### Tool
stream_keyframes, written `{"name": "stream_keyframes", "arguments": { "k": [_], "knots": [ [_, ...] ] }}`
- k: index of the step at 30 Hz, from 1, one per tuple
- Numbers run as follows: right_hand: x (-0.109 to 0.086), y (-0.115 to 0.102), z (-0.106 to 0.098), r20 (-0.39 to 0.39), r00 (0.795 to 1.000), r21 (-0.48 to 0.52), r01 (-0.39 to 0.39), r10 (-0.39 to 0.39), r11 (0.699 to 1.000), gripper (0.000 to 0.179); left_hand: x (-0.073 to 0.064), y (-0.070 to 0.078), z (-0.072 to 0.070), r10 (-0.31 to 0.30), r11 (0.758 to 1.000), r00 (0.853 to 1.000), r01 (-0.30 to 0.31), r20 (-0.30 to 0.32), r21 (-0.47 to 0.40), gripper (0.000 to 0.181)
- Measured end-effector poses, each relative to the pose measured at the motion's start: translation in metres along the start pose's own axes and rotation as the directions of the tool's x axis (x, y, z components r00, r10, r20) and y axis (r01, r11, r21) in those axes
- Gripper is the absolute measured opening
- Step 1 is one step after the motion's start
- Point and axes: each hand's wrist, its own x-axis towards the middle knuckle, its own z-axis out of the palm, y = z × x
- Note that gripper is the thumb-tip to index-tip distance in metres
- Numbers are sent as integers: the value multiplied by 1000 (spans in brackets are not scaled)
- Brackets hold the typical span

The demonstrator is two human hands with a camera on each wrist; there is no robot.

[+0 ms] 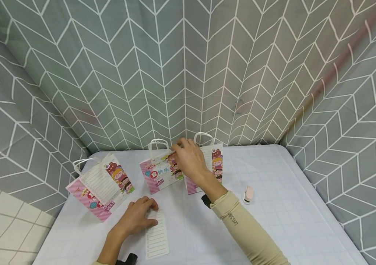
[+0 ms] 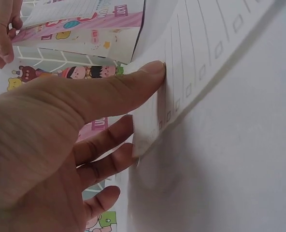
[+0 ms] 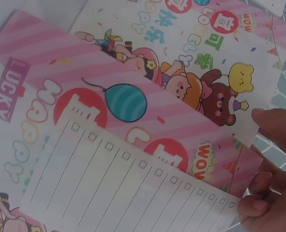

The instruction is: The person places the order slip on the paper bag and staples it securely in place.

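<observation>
A lined checklist sheet (image 1: 157,237) lies on the table with my left hand (image 1: 138,217) at its far end. In the left wrist view, the thumb (image 2: 152,70) presses on top of the sheet while fingers sit at its edge underneath, pinching it. My right hand (image 1: 191,158) is between the middle gift bag (image 1: 161,173) and the right gift bag (image 1: 192,186). In the right wrist view, its thumb (image 3: 264,121) is at the middle bag's upper edge, and its curled fingers (image 3: 254,205) are at the right bag's corner, where a checklist sheet (image 3: 133,183) covers the front.
At the left stands another pink-and-white gift bag (image 1: 91,208) with a lined sheet (image 1: 99,182) over its front. A small pale pink stapler-like object (image 1: 248,195) lies right of the hands. The white-clothed table (image 1: 290,213) ends against a grey patterned curtain (image 1: 188,73).
</observation>
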Motion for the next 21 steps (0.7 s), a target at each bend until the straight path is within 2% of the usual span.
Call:
{"name": "stream_keyframes", "arguments": {
  "k": [4,9,14,21],
  "knots": [
    [0,0,-2,2,1000,37,-12,12,999,9,1,1,0,-14,1000,1000,14,10,-12,48],
    [1,-4,-4,-14,1000,44,13,-12,999,8,1,1,1,-29,999,999,30,26,-15,51],
    [1,-9,-8,-8,1000,74,23,-22,997,8,0,2,1,-21,999,999,23,38,-35,43],
    [-1,-12,-13,32,999,132,18,-22,991,8,-2,0,1,14,1000,1000,-14,1,-25,37]
  ]
}}
